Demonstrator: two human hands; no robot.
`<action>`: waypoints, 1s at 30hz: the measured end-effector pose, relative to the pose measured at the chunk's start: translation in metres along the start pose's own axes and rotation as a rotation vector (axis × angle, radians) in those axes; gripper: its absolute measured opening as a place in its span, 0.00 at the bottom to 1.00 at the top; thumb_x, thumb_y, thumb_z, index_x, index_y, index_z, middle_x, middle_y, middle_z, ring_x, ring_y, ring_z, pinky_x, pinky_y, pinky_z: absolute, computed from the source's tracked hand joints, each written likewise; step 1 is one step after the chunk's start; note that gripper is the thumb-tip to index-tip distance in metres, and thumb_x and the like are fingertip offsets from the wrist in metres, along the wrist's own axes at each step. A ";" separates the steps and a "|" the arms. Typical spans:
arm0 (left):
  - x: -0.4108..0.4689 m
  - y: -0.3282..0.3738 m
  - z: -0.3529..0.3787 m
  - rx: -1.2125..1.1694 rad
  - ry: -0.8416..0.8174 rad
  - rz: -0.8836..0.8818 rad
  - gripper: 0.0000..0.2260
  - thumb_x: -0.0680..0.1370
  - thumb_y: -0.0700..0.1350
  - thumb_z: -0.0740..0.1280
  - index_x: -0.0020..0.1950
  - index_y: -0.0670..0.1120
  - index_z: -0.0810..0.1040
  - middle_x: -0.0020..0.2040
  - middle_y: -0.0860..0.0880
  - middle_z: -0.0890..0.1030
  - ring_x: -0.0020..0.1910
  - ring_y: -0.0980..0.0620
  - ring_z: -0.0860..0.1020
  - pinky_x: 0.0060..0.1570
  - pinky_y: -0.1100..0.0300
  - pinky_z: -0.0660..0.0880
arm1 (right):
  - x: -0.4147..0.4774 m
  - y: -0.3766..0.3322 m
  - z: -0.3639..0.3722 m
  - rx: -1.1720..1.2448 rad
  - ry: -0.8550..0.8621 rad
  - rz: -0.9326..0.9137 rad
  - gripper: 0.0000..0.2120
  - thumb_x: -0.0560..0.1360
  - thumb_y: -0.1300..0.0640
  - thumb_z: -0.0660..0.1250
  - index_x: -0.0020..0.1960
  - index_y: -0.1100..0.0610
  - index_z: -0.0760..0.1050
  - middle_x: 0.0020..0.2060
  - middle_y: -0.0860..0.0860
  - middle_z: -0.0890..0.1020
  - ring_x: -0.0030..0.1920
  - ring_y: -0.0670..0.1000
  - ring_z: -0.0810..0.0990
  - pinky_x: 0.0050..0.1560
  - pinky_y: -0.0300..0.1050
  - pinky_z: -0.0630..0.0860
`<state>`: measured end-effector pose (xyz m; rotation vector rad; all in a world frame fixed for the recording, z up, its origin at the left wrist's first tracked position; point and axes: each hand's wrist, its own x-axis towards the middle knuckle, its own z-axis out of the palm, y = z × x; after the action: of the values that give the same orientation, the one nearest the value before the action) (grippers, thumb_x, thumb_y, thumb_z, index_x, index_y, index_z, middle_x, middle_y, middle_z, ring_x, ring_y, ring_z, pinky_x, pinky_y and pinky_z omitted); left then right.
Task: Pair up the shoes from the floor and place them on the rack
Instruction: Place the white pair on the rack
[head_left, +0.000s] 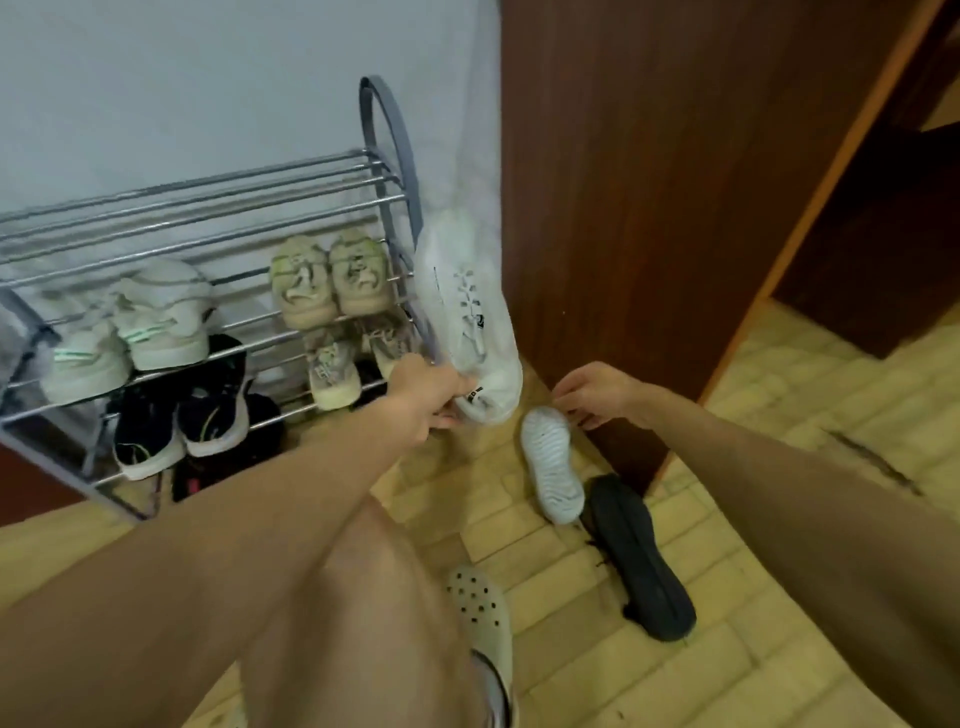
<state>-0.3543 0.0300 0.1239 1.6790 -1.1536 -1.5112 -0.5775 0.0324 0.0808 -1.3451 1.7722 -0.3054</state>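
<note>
My left hand grips the heel of a white sneaker and holds it up, toe pointing away, just right of the metal shoe rack. Its white mate lies sole-up on the floor, and my right hand pinches it at the heel end. A black shoe lies sole-up on the floor right behind it. On the rack sit a white-green pair, a beige pair, a black pair and a grey-beige pair.
A dark wooden cabinet stands right of the rack, close behind the lifted sneaker. The rack's top shelf is bare bars. My foot in a beige perforated clog rests on the yellow tiled floor.
</note>
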 end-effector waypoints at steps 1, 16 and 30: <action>0.010 -0.008 0.014 0.013 -0.022 -0.034 0.18 0.72 0.38 0.73 0.60 0.38 0.76 0.53 0.40 0.82 0.39 0.46 0.81 0.26 0.59 0.78 | 0.008 0.014 0.002 0.021 -0.004 0.053 0.14 0.78 0.57 0.65 0.63 0.60 0.75 0.53 0.55 0.80 0.52 0.54 0.81 0.52 0.48 0.81; 0.104 -0.127 0.029 0.318 -0.114 -0.275 0.04 0.73 0.39 0.73 0.41 0.43 0.79 0.42 0.43 0.83 0.41 0.46 0.82 0.38 0.53 0.82 | 0.142 0.171 0.151 0.250 0.021 0.598 0.24 0.81 0.54 0.60 0.72 0.65 0.63 0.66 0.61 0.72 0.66 0.59 0.73 0.55 0.49 0.75; 0.090 -0.148 0.025 0.233 -0.074 -0.399 0.04 0.74 0.36 0.70 0.42 0.43 0.77 0.41 0.46 0.80 0.44 0.47 0.78 0.40 0.56 0.76 | 0.105 0.146 0.168 -0.286 0.477 0.084 0.27 0.71 0.68 0.63 0.69 0.54 0.64 0.65 0.54 0.70 0.67 0.58 0.66 0.65 0.57 0.65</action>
<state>-0.3493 0.0192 -0.0509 2.1253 -1.1133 -1.7417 -0.5526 0.0458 -0.1634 -1.4756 2.3344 -0.3582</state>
